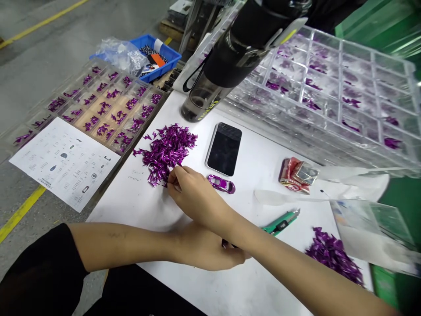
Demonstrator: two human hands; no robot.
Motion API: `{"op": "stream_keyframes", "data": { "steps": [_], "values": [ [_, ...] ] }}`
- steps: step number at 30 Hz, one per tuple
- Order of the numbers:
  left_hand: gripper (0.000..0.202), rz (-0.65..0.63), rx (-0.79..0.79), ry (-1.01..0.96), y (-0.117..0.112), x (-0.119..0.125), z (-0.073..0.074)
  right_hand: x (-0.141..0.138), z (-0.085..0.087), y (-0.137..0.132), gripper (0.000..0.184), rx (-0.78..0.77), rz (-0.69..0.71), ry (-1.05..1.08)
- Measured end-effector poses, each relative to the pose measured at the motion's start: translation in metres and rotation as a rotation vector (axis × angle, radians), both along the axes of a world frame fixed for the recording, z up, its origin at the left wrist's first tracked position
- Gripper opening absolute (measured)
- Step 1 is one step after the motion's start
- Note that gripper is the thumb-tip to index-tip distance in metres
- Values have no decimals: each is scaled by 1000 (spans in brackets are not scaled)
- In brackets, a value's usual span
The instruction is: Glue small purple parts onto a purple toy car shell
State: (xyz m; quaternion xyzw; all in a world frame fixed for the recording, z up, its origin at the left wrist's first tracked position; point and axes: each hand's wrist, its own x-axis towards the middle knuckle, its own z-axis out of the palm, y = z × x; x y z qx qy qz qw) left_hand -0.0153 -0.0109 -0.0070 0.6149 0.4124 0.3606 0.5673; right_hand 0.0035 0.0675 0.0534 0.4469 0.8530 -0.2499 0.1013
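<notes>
Concrete floor ran beneath the bench, a yellow line (pixel 19 215) painted along it. Nearest to me, the person's left hand (pixel 210 252) lay low on the white table (pixel 131 210), tucked under the right forearm. Its fingers curled out of sight, and a small dark object (pixel 224 242) showed just beside them, so I couldn't tell how far open that hand was or whether it held anything.

The right hand (pixel 194 195) reached across to the near edge of a purple heap (pixel 167 151) of shiny metallic pieces, thumb and fingers drawn close together in a pinch among them. Whether a piece sat in that pinch was hidden from where I stood.

Just beyond that hand lay a purple car shell (pixel 221 184) and a phone (pixel 224 149). To the right were a green utility knife (pixel 281 223), a crumpled foil packet (pixel 297 174) and a second purple heap (pixel 333 256).

Farther off, a parts sheet (pixel 62 164) and a compartment tray (pixel 82 66) of purple pieces sat at the left, with a clear tray (pixel 362 46) at the right, a bottle (pixel 204 98) between them and a blue bin (pixel 167 61) behind.
</notes>
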Motion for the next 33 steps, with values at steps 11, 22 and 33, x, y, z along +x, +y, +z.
{"op": "stream_keyframes", "data": {
  "steps": [11,22,33],
  "values": [
    [14,30,12,-96,1,0,4,12,-1,1,33,-152,-166,326],
    [28,44,-38,-187,4,-2,11,26,3,7,6,-236,-296,592],
    [50,203,-615,-700,15,-6,21,135,19,-42,41,119,-986,802]
  ]
}}
